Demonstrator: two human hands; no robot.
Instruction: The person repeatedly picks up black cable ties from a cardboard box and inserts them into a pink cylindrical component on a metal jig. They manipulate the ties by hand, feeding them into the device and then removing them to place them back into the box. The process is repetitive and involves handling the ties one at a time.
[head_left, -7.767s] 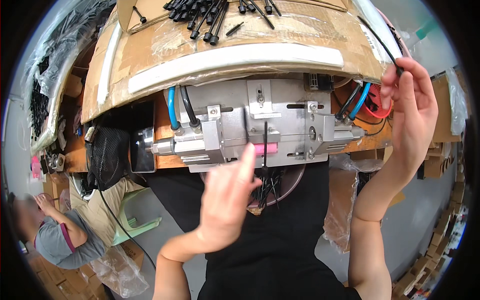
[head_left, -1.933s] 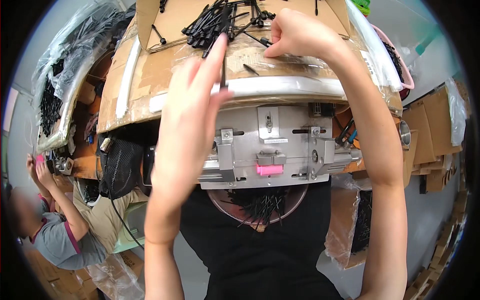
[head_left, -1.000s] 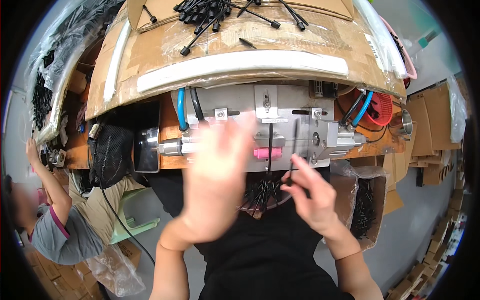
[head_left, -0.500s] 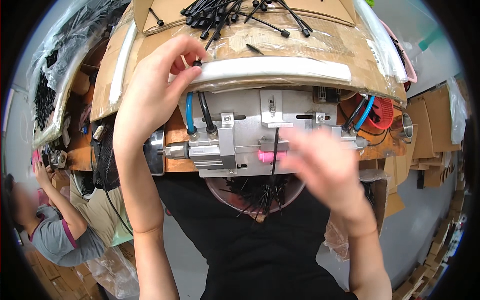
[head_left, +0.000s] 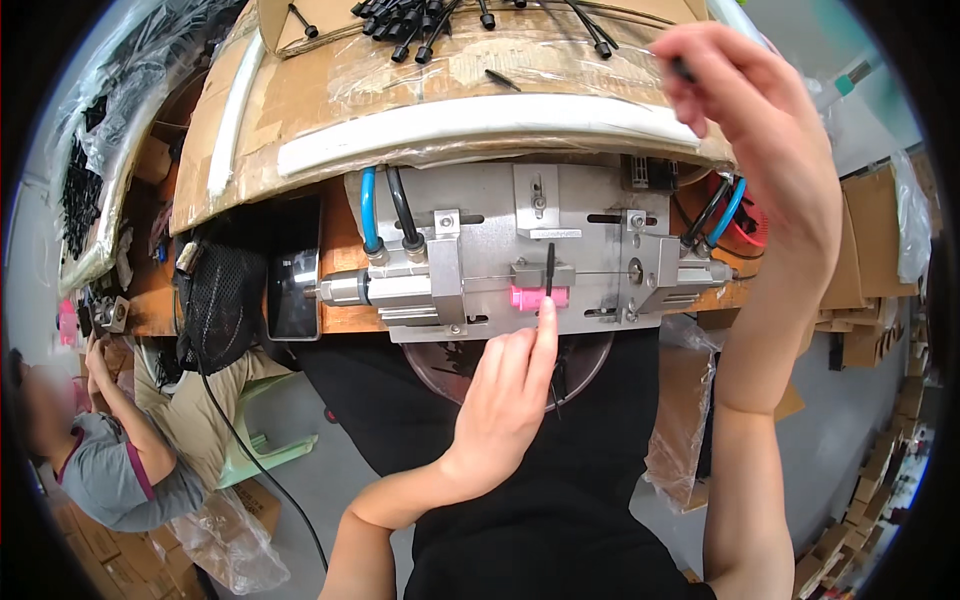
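Observation:
A slim black stick [head_left: 550, 262] lies across a pink block [head_left: 526, 297] in the middle of a metal clamping fixture [head_left: 490, 220]. At the block's near edge, the tip of my left hand's [head_left: 505, 400] outstretched index finger touches or nearly touches the stick's lower end. The other left fingers are loosely bent and show nothing in them. Up at the right, over the cardboard's corner, my right hand [head_left: 750, 100] is closed with a small black piece [head_left: 683, 68] at its fingertips. Most of that piece is hidden, so its full shape cannot be told.
Black sticks with thick heads [head_left: 410, 30] lie in a heap on the cardboard [head_left: 400, 85]. A bowl [head_left: 440, 375] sits under the fixture. Blue hoses [head_left: 370, 210] rise beside a phone [head_left: 296, 270]. Another person [head_left: 110, 450] works at the left.
My left hand has left the cardboard's edge and come down to the pink block. From the fixture, my right hand has swung to the upper right. The view has shifted slightly.

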